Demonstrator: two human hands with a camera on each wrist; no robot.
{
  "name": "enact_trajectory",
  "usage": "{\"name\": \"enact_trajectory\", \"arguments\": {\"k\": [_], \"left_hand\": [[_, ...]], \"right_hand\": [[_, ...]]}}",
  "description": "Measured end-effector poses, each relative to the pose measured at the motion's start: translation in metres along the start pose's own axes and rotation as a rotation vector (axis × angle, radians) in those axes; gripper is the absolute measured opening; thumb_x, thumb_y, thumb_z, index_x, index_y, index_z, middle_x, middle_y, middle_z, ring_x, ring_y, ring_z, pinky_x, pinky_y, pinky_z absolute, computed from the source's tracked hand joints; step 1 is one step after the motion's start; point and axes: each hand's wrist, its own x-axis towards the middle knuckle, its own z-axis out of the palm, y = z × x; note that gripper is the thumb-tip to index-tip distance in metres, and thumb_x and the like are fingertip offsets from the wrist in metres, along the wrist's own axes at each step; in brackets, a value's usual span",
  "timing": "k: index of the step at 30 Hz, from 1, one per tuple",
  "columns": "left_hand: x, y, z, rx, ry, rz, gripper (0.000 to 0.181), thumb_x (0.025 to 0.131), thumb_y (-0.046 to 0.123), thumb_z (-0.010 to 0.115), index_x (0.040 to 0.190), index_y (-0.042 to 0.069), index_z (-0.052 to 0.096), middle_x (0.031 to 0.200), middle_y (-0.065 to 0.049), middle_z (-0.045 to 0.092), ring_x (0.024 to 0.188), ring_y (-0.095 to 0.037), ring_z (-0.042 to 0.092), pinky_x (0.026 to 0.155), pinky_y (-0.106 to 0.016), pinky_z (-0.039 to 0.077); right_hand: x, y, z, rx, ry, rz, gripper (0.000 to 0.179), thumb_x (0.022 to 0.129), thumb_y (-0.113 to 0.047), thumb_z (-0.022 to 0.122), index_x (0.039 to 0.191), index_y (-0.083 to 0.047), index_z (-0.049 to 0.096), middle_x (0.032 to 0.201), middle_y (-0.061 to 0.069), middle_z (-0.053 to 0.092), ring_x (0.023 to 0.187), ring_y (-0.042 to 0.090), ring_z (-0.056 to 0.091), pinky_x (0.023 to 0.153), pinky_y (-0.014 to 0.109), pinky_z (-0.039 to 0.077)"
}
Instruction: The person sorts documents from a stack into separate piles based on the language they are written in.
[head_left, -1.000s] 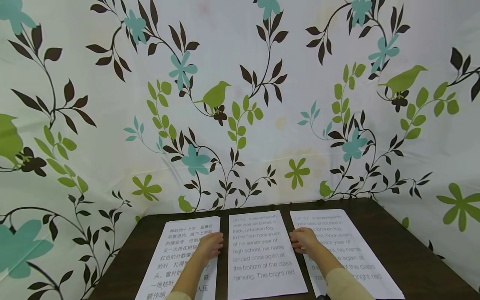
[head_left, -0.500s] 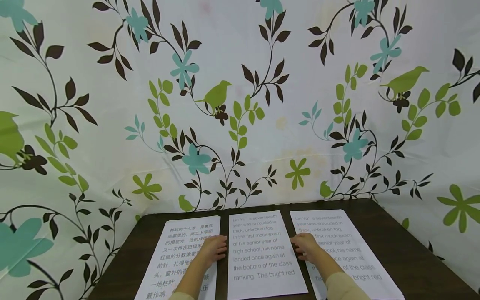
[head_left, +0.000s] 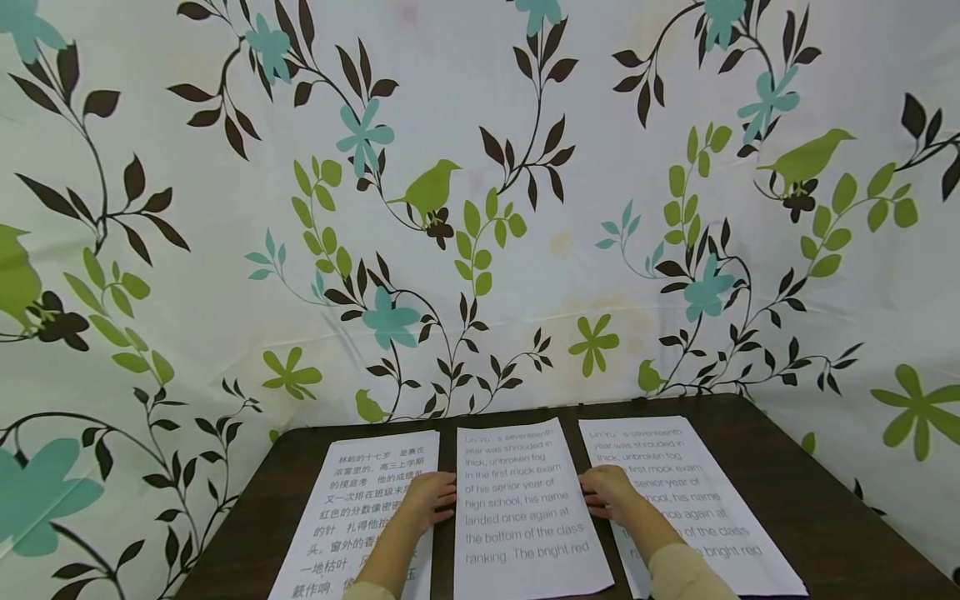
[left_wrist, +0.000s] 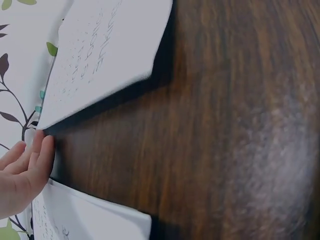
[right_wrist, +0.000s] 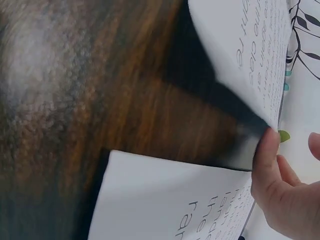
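Note:
A white sheet of paper with English print is in the middle in the head view. The left hand touches its left edge with extended fingertips, and the right hand touches the right edge likewise. In the right wrist view the thumb is apart from the fingers, which meet the sheet's edge. Both wrist views show the sheet's near part bowed a little, with dark shadow beside it. The fingers in the left wrist view meet a corner of the sheet.
Under the left forearm lies a stack of paper with Chinese print. Another English-printed stack lies under the right forearm. All rest on a dark wooden table. Behind it hangs a patterned cloth with leaves and birds.
The left hand has moved slightly right to the middle sheet's left edge. The right hand stays at the right edge. The middle sheet now looks slightly bowed at its near edge.

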Motion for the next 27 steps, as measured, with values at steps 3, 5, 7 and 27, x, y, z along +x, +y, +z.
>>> {"name": "enact_trajectory", "arguments": {"k": [3,5,7,27], "left_hand": [[-0.001,-0.003,0.000,0.006,-0.002,0.016,0.042,0.080,0.012,0.055,0.111,-0.014,0.043,0.097,-0.019,0.055,0.080,-0.025,0.055,0.066,-0.038,0.047],[-0.002,-0.005,0.000,0.034,-0.018,0.044,0.037,0.080,0.011,0.054,0.108,-0.013,0.047,0.093,-0.017,0.056,0.078,-0.023,0.055,0.066,-0.037,0.047],[-0.003,-0.007,0.000,0.059,-0.033,0.070,0.035,0.080,0.009,0.053,0.107,-0.013,0.048,0.091,-0.015,0.056,0.077,-0.022,0.055,0.066,-0.037,0.047],[-0.007,-0.019,-0.005,0.102,-0.034,0.135,0.029,0.077,-0.005,0.049,0.104,-0.014,0.051,0.077,-0.009,0.059,0.068,-0.020,0.060,0.060,-0.031,0.049]], "right_hand": [[-0.001,0.001,0.002,0.000,0.007,-0.007,0.035,0.077,-0.005,0.053,0.106,0.014,0.045,0.085,0.018,0.052,0.072,0.024,0.053,0.061,0.031,0.049],[-0.002,0.002,0.003,-0.007,-0.003,-0.020,0.036,0.077,-0.003,0.052,0.107,0.016,0.044,0.083,0.017,0.053,0.070,0.023,0.053,0.060,0.030,0.049],[-0.003,0.003,0.004,-0.013,-0.012,-0.032,0.036,0.076,-0.001,0.052,0.107,0.016,0.044,0.082,0.017,0.054,0.069,0.022,0.053,0.060,0.030,0.049],[-0.006,0.007,0.019,-0.154,-0.052,-0.175,0.013,0.074,0.000,0.054,0.083,0.007,0.059,0.066,0.006,0.056,0.056,0.016,0.054,0.051,0.029,0.047]]}}
